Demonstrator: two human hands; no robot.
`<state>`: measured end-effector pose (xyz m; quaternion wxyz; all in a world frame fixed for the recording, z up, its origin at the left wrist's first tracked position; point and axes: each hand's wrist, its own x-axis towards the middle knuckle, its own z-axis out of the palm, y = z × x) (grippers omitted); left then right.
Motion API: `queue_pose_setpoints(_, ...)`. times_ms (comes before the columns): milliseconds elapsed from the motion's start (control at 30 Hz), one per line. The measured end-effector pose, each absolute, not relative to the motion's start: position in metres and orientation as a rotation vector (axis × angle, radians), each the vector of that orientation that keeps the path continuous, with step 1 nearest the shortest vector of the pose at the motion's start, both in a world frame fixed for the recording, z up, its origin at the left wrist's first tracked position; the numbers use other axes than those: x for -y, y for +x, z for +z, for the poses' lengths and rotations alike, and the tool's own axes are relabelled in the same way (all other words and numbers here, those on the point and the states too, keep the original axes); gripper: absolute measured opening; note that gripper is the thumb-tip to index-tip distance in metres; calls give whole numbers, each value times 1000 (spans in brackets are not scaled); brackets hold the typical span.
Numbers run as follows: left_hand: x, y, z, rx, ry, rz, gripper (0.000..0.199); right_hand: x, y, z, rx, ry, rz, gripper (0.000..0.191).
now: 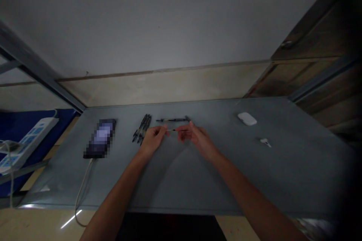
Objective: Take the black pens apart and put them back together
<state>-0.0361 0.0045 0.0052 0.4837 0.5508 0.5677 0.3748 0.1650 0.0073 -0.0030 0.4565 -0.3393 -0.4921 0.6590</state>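
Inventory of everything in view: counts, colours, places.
desktop: 1, grey, fills the lower view
smartphone: 1, black, left on desktop, screen blurred
charging cable: 1, white, from smartphone over near edge
power strip: 1, white, far left, off desktop
bundled pens: several, black, left of hands
pen: 1, black, just beyond hands
thin pen refill: 1, dark, between hands
wireless mouse: 1, white, right
small plastic piece: 1, white, below mouse
left hand: 1, at refill's left end
right hand: 1, at refill's right end

Pens (141, 128) block ahead; phone (99, 138) left, white case (247, 118) right
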Motion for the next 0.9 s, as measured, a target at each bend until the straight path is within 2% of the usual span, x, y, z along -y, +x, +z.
queue_pose_setpoints(167,-4,-34,8,-1364,1357,898,42,-8,166,-6,1207,-900,1610,55)
queue_pose_setpoints(300,-2,-33,12,-1358,1335,890,42,-6,169,-1,1222,-871,1619,59)
queue_pose_setpoints(567,0,-32,10,-1327,1209,920,43,-1,174,15,1273,-916,1677,90)
queue_pose_setpoints(733,-3,-37,10,-1338,1198,953,42,-7,181,18,1218,-998,1592,87)
queue_pose_setpoints(900,-3,-40,12,-1342,1283,941,43,-12,185,14,1153,-924,1738,84)
